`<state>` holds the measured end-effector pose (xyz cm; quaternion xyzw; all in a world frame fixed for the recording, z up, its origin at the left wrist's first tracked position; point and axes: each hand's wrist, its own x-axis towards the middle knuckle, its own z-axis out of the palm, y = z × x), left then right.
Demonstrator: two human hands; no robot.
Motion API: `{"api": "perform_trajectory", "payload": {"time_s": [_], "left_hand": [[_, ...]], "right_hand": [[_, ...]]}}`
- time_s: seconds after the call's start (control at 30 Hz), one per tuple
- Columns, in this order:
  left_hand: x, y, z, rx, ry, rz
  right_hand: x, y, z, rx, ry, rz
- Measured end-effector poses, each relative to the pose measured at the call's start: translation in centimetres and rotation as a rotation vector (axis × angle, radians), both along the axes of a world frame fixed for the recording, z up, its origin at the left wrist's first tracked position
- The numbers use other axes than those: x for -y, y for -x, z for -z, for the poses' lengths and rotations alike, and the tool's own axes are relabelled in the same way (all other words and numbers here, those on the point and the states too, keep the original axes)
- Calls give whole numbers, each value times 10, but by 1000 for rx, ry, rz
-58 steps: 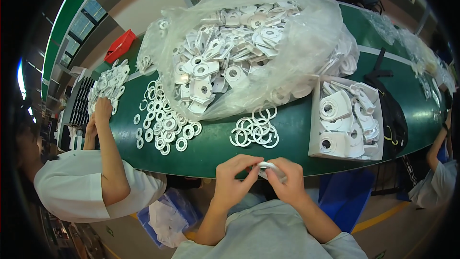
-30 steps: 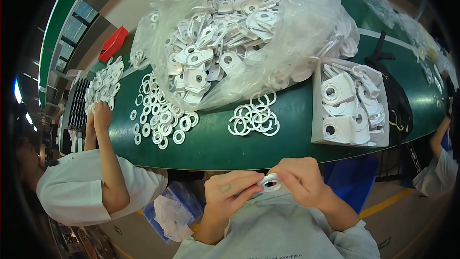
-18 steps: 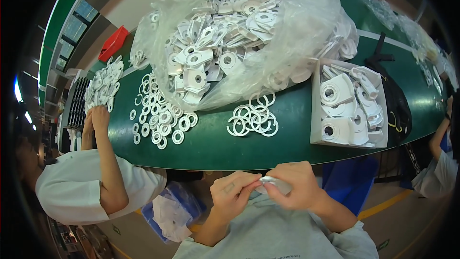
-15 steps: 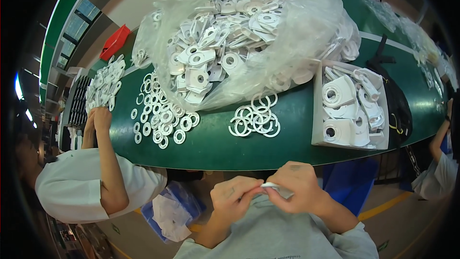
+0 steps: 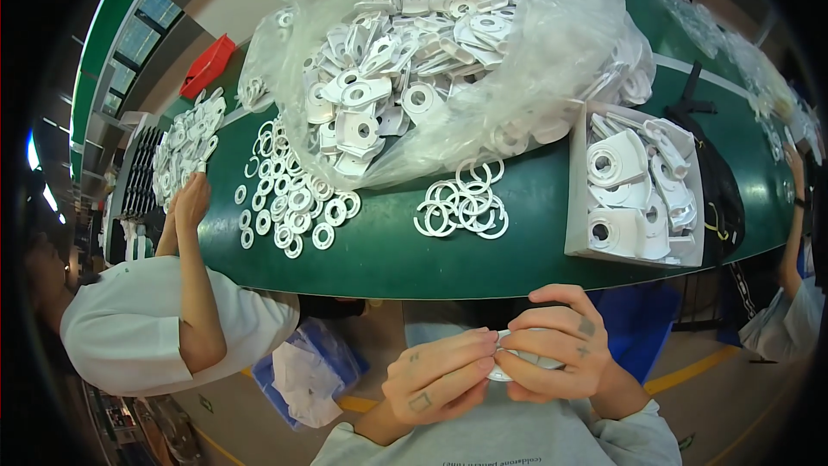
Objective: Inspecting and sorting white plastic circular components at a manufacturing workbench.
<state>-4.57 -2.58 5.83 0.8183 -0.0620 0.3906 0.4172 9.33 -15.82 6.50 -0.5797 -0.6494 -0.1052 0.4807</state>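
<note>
In front of my body, off the near edge of the green table, both hands hold a white plastic part [image 5: 498, 373]. My left hand [image 5: 440, 377] grips its left side, with the fingertips pressed on its rim. My right hand [image 5: 559, 347] covers the right side, fingers spread over its face and the index finger raised. Most of the part is hidden by the fingers. On the table ahead lie a cluster of thin white rings [image 5: 466, 205] and, to the left, a pile of small flat white rings [image 5: 297, 200].
A big clear plastic bag [image 5: 552, 52] of white plastic parts fills the table's middle. At right stands an open white box [image 5: 576, 237] of similar parts, beside a black bag [image 5: 718, 194]. A co-worker [image 5: 142, 328] handles white parts at left, near a red bin [image 5: 207, 65].
My hands have moved slightly down and right, and the part has turned from edge-on to show more of its face. My right fingers have spread over it. The left co-worker's hand has moved a little.
</note>
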Motion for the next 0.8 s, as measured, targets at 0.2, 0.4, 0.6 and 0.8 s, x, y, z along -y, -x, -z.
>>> {"api": "perform_trajectory", "payload": {"time_s": [0.2,0.4,0.6,0.8], "left_hand": [[-10,-6,16,-284,223,-121],[-24,-29,51,-435,1092,-23],[-17,-25,57,-507,926,-65],[-15,-29,64,-487,885,-71]], "right_hand": [[-12,7,26,-657,235,-48],[-24,10,72,-1683,354,-222],[-25,15,82,-1603,345,-141],[-27,17,84,-1552,280,-93]]}}
